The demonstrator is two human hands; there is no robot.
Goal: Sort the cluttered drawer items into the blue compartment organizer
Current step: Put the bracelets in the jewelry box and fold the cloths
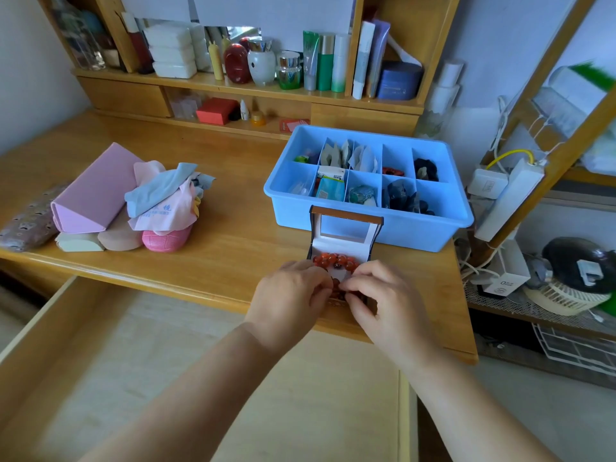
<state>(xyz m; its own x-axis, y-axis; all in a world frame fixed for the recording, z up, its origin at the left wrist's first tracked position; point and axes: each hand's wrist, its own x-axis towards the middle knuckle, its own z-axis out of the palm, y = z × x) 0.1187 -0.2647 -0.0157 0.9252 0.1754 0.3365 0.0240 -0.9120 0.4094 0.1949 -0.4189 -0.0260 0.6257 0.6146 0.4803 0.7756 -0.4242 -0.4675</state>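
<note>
Both hands, left [289, 296] and right [383, 300], pinch a red bead bracelet [336, 261] inside an open hinged jewelry box [345, 235] on the wooden counter [226, 248], just before the blue compartment organizer [370, 181].

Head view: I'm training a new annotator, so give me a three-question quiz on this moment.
1. True or false: the small box near the desk's front edge has its lid up.
2. What do both hands work at? A) the pink case B) the red beads in the box C) the cloths
3. Fill in: the organizer's front-right compartment looks ____.

Key
1. True; the lid stands open in front of the organizer.
2. B; the left hand and right hand pinch at the beads.
3. Empty; the others visibly hold items.
</note>
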